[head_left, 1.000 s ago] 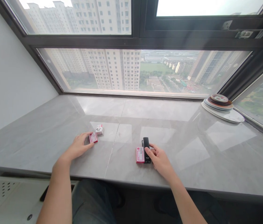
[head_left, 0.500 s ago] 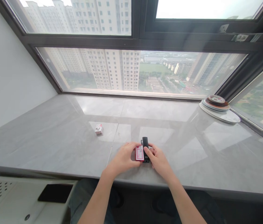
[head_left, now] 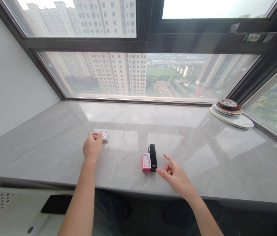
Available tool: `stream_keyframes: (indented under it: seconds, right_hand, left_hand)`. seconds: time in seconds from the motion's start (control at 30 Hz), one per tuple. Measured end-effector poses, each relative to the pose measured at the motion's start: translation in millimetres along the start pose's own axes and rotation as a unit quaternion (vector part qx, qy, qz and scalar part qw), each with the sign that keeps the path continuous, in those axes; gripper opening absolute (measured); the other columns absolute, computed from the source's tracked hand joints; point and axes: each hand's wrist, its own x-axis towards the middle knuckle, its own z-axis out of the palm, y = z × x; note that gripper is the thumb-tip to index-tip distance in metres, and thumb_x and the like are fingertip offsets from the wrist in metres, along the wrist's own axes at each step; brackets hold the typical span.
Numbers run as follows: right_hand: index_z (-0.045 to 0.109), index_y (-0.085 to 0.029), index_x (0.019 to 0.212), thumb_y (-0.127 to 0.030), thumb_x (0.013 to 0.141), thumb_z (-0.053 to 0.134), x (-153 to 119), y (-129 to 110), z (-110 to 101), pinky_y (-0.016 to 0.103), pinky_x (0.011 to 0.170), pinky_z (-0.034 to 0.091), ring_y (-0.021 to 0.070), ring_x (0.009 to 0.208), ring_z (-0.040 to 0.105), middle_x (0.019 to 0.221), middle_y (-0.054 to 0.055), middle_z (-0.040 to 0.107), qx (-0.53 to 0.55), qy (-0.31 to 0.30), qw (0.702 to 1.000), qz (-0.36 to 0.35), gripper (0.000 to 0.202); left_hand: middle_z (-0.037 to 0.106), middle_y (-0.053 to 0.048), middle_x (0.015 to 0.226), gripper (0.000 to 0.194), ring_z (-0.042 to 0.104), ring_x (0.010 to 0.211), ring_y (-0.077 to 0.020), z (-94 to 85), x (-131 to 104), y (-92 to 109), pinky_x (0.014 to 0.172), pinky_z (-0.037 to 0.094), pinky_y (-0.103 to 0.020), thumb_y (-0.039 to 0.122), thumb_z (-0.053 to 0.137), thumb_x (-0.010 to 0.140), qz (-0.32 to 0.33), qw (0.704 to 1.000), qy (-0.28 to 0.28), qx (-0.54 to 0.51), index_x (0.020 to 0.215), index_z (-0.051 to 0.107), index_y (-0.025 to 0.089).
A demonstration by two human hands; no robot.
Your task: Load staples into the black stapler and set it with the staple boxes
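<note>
Reaching toward the far edge of the grey surface (head_left: pixel 62 147), the left hand (head_left: pixel 92 147) has its bent fingertips at the left side of a small white box (head_left: pixel 105 136), partly covering it; whether they grasp it, I cannot tell. The box sits left of the surface's middle. Closer to the near edge, around the middle of its length, a black stapler (head_left: pixel 153 158) lies lengthwise toward the window, with a pink-and-white box (head_left: pixel 146 162) right against its left side. The right hand (head_left: pixel 174 172) is released, index finger and thumb spread, thumb tip by the stapler's near end. Stacked plates (head_left: pixel 245 122) occupy the far right corner.
</note>
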Motion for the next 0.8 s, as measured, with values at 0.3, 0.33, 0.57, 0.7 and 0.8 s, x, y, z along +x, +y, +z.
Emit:
stream_keyframes:
  seconds: [0.3,0.33,0.57,0.7,0.8]
  right_hand:
    - [0.036,-0.024,0.164,-0.055,0.075,0.086,3.7,-12.5,11.2,0.03,0.059,0.041,0.019,0.064,0.053,0.072,-0.004,0.054,-0.131,-0.023,0.99,-0.045,0.106]
    - [0.038,-0.024,0.163,-0.054,0.073,0.087,5.1,-13.8,12.6,0.03,0.059,0.04,0.0193,0.063,0.054,0.07,-0.004,0.054,-0.144,-0.023,0.988,-0.048,0.106]
    - [0.054,-0.034,0.148,-0.035,0.074,0.086,12.7,-27.3,27.4,0.031,0.067,0.041,0.0268,0.077,0.067,0.085,0.001,0.073,-0.15,-0.043,0.983,-0.097,0.081]
    - [0.057,-0.032,0.144,-0.035,0.075,0.085,15.7,-25.6,30.8,0.032,0.067,0.042,0.0283,0.079,0.069,0.092,0.004,0.075,-0.177,-0.04,0.978,-0.107,0.075]
    - [0.057,-0.033,0.142,-0.034,0.075,0.084,16.7,-23.5,30.8,0.03,0.065,0.041,0.0265,0.076,0.068,0.09,0.002,0.075,-0.171,-0.046,0.978,-0.113,0.072]
  left_hand:
    - [0.068,0.0,0.073,0.044,0.063,0.069,-0.0195,61.8,6.9,33.6,0.067,0.043,-0.029,0.059,0.053,0.092,0.14,0.969,-0.201,-0.036,0.102,0.075,0.023]
    - [0.068,0.0,0.074,0.045,0.063,0.069,-0.0194,71.7,-4.9,40.9,0.066,0.043,-0.029,0.061,0.052,0.093,0.157,0.963,-0.216,-0.044,0.104,0.075,0.024]
    - [0.076,-0.002,0.095,0.047,0.07,0.087,-0.0231,101.4,-77.4,74.3,0.076,0.048,-0.032,0.061,0.039,0.103,0.226,0.934,-0.266,-0.075,0.111,0.074,0.03]
    - [0.074,-0.006,0.124,0.051,0.069,0.113,-0.0264,100.0,-100.6,72.0,0.091,0.048,-0.036,0.056,0.025,0.108,0.225,0.942,-0.24,-0.072,0.132,0.063,0.033]
    - [0.076,-0.009,0.115,0.049,0.072,0.107,-0.0292,99.3,-113.2,68.0,0.087,0.048,-0.038,0.056,0.026,0.108,0.22,0.948,-0.225,-0.041,0.132,0.06,0.032]
